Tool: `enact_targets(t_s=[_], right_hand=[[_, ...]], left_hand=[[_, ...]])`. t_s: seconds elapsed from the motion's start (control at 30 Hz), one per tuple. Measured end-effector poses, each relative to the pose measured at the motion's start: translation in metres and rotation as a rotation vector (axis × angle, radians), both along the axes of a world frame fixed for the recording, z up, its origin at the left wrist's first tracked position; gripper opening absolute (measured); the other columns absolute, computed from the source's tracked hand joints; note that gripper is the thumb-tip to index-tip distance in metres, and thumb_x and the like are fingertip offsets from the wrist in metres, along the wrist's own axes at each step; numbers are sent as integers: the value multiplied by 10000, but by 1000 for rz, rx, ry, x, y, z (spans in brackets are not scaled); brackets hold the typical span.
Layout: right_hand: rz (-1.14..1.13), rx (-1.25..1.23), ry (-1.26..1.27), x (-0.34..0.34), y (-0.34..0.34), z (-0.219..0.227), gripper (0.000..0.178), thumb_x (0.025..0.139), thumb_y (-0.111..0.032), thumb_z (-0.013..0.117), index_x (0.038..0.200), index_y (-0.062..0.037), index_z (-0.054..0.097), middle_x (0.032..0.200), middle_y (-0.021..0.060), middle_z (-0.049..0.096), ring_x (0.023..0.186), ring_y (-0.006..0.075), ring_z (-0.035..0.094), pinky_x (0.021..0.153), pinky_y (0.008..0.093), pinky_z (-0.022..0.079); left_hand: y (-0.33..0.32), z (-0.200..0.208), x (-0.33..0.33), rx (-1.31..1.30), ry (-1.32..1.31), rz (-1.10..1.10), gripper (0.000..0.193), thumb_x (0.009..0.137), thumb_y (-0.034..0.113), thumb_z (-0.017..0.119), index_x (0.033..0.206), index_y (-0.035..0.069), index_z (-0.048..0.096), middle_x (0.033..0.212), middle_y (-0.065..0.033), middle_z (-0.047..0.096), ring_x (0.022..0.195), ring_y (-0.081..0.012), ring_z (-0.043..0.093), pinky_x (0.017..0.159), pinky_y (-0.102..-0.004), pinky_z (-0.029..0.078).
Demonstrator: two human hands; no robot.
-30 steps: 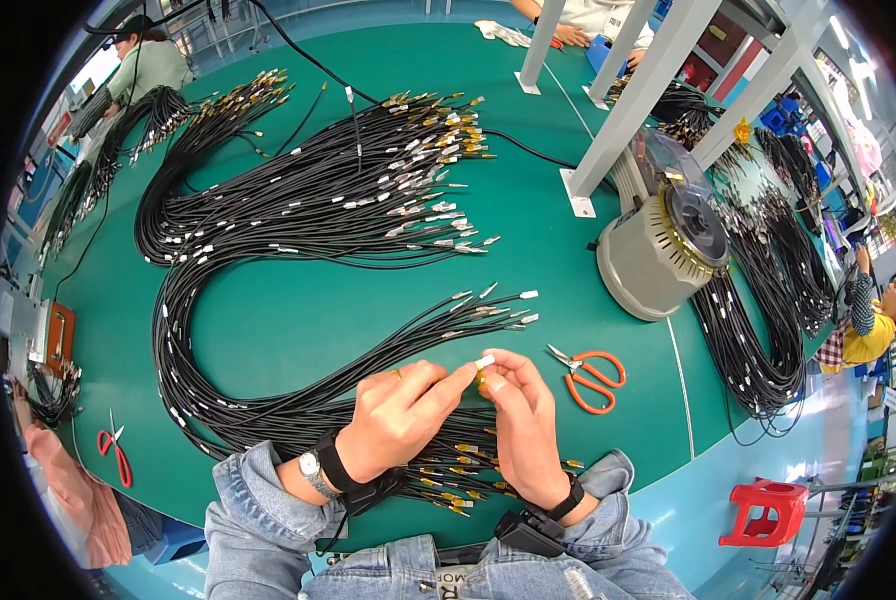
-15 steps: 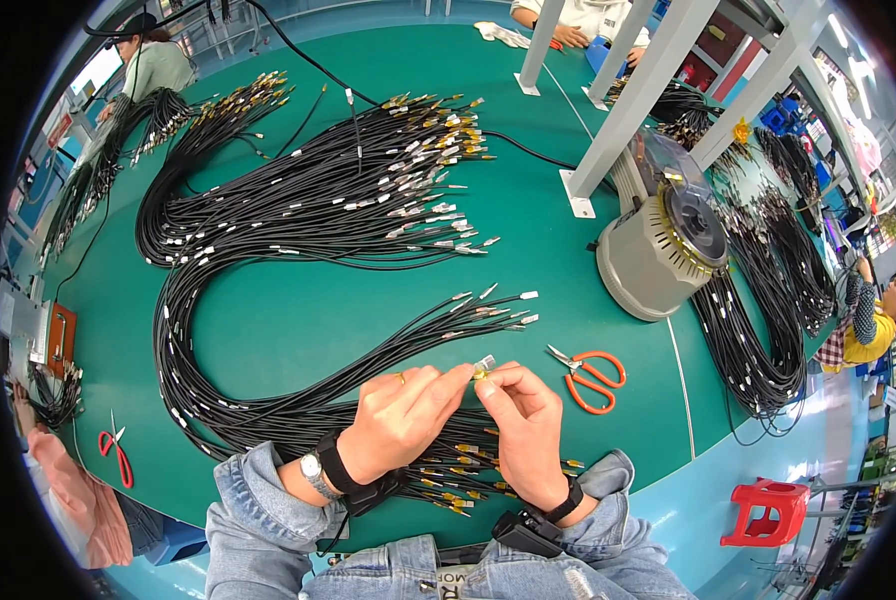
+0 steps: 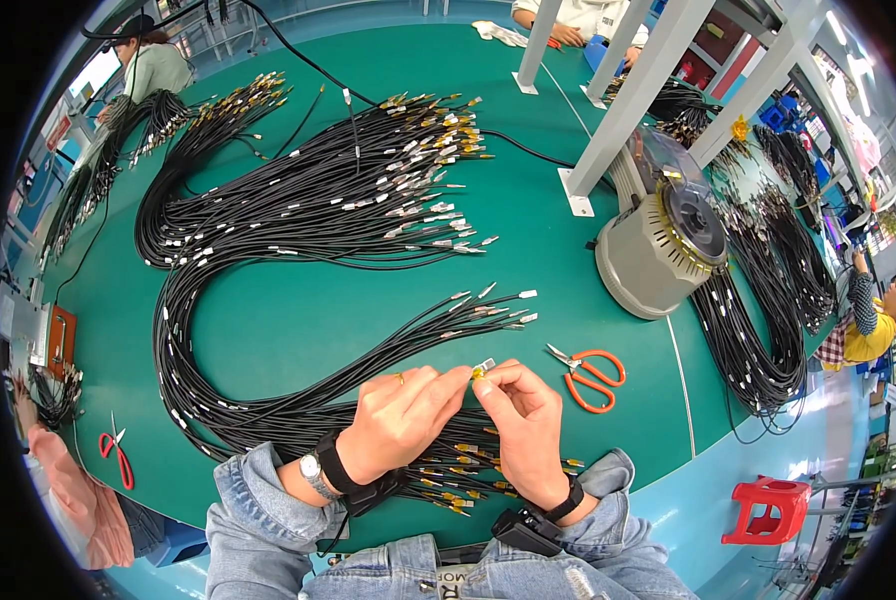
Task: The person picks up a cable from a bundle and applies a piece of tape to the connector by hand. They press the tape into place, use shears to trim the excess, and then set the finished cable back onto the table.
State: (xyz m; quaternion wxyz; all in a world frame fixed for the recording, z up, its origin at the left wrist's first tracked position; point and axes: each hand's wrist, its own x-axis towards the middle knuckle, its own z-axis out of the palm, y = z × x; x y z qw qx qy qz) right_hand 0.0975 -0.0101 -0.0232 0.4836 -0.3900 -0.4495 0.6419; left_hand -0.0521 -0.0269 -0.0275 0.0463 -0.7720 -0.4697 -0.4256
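Observation:
My left hand [image 3: 400, 415] and my right hand [image 3: 524, 420] meet fingertip to fingertip over the near part of the table. Pinched between them is a cable end [image 3: 482, 369] with a yellow band and a pale tag; the fingers cover much of it. Both hands are closed on it. Beneath them lie black cables [image 3: 458, 460] with yellow and white ends, partly hidden by my hands and wrists. Just beyond, a curved bundle of black cables [image 3: 408, 340] ends in white-tagged tips. Orange-handled scissors [image 3: 592, 380] rest to the right of my right hand.
A large cable bundle [image 3: 308, 190] spreads across the green table [image 3: 538, 250]. At the right stand a round grey tape dispenser [image 3: 658, 240] and metal posts [image 3: 633, 110]. Red scissors [image 3: 118, 455] lie far left. Other people work around the table; a red stool [image 3: 766, 512] stands on the floor.
Almost nothing differs. The fingertips have shifted very slightly around the cable end, which stays pinched between both hands.

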Motion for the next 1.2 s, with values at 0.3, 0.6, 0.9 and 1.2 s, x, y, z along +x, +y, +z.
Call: enact_targets(t_s=[0.3, 0.6, 0.9, 1.2], right_hand=[[4, 0, -17, 1, 1, -1, 20, 816, 19, 597, 809, 26, 580, 812, 20, 548, 768, 90, 499, 700, 226, 402], [23, 25, -36, 2, 1, -2, 28, 834, 19, 570, 810, 5, 572, 823, 8, 539, 748, 66, 488, 683, 208, 391], [16, 33, -37, 2, 1, -3, 23, 834, 13, 575, 813, 7, 575, 819, 2, 539, 742, 59, 484, 674, 204, 386], [22, 21, -41, 1, 0, 0, 20, 840, 4, 582, 847, 20, 590, 826, 3, 552, 747, 58, 492, 680, 202, 392]], left_hand=[[0, 3, 1, 13, 24, -4, 338, 649, 21, 710, 972, 40, 614, 626, 2, 486, 457, -116, 480, 398, -242, 367], [0, -1, 2, 28, 7, -3, 396, 620, -25, 717, 990, 83, 631, 614, 22, 502, 442, -114, 443, 382, -252, 332], [0, -1, 2, 25, 11, 0, 417, 626, -29, 717, 1019, 80, 633, 600, 27, 486, 442, -111, 434, 380, -255, 325], [1, -1, 3, -10, -54, 24, 361, 653, -31, 704, 998, 42, 628, 607, -1, 469, 433, -113, 463, 370, -247, 351]])
